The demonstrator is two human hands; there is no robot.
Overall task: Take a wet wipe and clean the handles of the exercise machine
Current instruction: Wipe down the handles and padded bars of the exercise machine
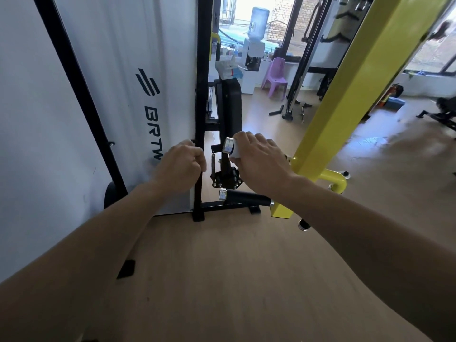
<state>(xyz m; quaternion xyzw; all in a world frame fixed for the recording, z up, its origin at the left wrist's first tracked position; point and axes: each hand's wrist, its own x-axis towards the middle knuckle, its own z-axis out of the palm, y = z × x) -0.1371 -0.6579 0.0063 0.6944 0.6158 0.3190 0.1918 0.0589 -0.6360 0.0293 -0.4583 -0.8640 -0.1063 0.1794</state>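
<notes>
My right hand [259,161] grips the upper handle [228,145] of the exercise machine, whose chrome end cap sticks out to the left of my fingers. A white wet wipe [235,151] is wrapped round the handle under my fingers. A second handle [246,197], with a black grip and chrome cap, lies lower down, just below my right wrist. My left hand [181,166] hovers in a curled fist beside the black upright post [198,193], and nothing shows in it. A pack of wipes [228,70] lies on top of the black pad further back.
The yellow machine arm [345,95] slants down on the right to a yellow foot [335,180]. The white weight-stack shroud [123,95] fills the left. Further back stand a water cooler [255,48], a purple chair [276,75] and other gym gear on the wood floor [234,280].
</notes>
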